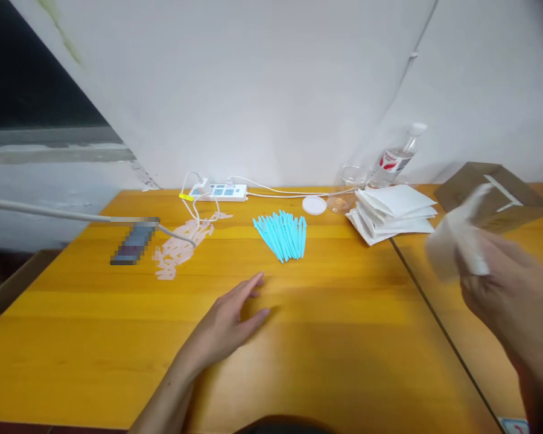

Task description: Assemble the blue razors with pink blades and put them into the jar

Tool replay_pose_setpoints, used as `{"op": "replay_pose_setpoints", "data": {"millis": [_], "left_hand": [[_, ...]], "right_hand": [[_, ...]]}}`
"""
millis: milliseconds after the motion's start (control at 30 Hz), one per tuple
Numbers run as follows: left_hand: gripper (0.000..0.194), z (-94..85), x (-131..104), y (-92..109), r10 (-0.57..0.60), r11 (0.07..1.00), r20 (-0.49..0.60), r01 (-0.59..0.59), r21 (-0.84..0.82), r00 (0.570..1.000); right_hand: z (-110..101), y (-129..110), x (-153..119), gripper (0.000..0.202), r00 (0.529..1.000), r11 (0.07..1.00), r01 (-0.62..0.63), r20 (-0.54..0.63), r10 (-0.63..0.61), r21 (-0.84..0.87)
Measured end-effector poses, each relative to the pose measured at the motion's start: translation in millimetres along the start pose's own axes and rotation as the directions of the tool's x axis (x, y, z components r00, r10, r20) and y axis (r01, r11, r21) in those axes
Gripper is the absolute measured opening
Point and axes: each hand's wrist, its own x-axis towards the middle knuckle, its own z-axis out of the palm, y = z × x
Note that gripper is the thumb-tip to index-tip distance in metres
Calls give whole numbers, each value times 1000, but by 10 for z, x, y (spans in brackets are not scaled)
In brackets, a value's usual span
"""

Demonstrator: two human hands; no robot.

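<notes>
My left hand point(228, 319) rests low over the middle of the wooden table point(326, 367), fingers stretched out and thumb apart, holding nothing. Just beyond its fingertips lies a fanned bundle of light-blue plastic sticks point(283, 236). On the right, my right hand point(507, 277) is raised and smeared by motion. Its fingers close on a white paper bag point(452, 241), which looks crumpled or partly folded. To the left of that hand sits a stack of flat white paper bags point(391, 211).
Pale pink pieces point(178, 247) lie scattered beside a phone point(136, 241) under a white cable. Along the wall are a power strip point(219, 192), a white round lid point(314, 205), a clear cup point(352, 176) and a water bottle point(393, 160). A cardboard box point(502, 193) stands at right.
</notes>
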Motion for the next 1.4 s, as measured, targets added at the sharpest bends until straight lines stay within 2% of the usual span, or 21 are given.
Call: {"op": "replay_pose_setpoints", "data": {"millis": [33,67,100,133,167,233,267,333,367,467,500,567,633,700,733,867,967,1100,1233,1333,1400], "left_hand": [[59,-30,-33,-122,-19,1000,-6,19,3,1000],[57,-61,-65,-222,-40,999,-12,40,-1,999],[56,-94,-97,-302,-63,998,-23,62,-8,998],[55,-131,-127,-367,-88,996,-43,87,-16,995],[53,-171,-155,-423,-112,994,-71,111,-22,991],[50,-262,-209,-525,-168,986,-148,166,-25,975],[48,-311,-236,-581,-201,980,-197,200,-22,960],[43,-414,-289,-705,-269,959,-313,285,4,911],[40,-468,-315,-771,-300,940,-381,340,40,875],[37,-635,-377,-959,-322,815,-587,533,227,743],[37,-690,-389,-1015,-312,759,-633,586,282,709],[40,-790,-399,-1112,-307,674,-669,651,348,676],[41,-869,-393,-1189,-325,637,-646,665,390,690],[39,-924,-379,-1245,-336,625,-599,647,436,727],[37,-945,-370,-1265,-335,623,-581,637,453,741],[34,-1009,-341,-1335,-321,638,-553,607,474,769],[32,-1063,-338,-1413,-267,665,-506,536,519,820],[30,-1118,-361,-1509,-191,692,-426,429,580,884],[30,-1044,-353,-1457,-110,716,-440,378,587,891],[28,-825,-269,-1286,-78,798,-498,353,488,864],[26,-618,-186,-1145,-90,852,-460,308,424,883]], "right_hand": [[128,171,-1,49,1000,990,-5,17,7,-142],[278,350,-22,49,997,982,53,62,-42,-184],[432,526,-60,47,987,977,134,114,-116,-165],[575,687,-113,45,960,970,209,217,-178,-127],[691,818,-175,45,936,963,242,290,-200,-118],[816,928,-308,59,926,963,213,348,-145,-167],[826,886,-369,74,939,965,188,320,-123,-181],[786,598,-461,90,936,975,194,318,-151,-106],[761,368,-485,86,933,982,190,312,-178,-7],[823,-469,-459,29,953,956,82,259,-159,283],[905,-732,-422,19,948,933,57,275,-162,356],[1138,-1153,-321,22,939,914,37,298,-170,404],[1394,-1425,-203,26,940,935,68,293,-177,348],[1604,-1590,-77,29,954,970,89,260,-148,226],[1684,-1651,-13,32,946,982,96,293,-141,164],[1854,-1824,212,38,892,998,32,452,-7,-48],[1909,-1885,307,34,846,991,-38,524,99,-126],[1953,-1909,366,35,807,983,-69,569,154,-169],[1875,-1907,414,36,833,985,-79,533,151,-156],[1679,-1830,365,30,897,996,-84,437,67,20],[1523,-1726,237,22,917,969,-68,398,-34,239]]}}
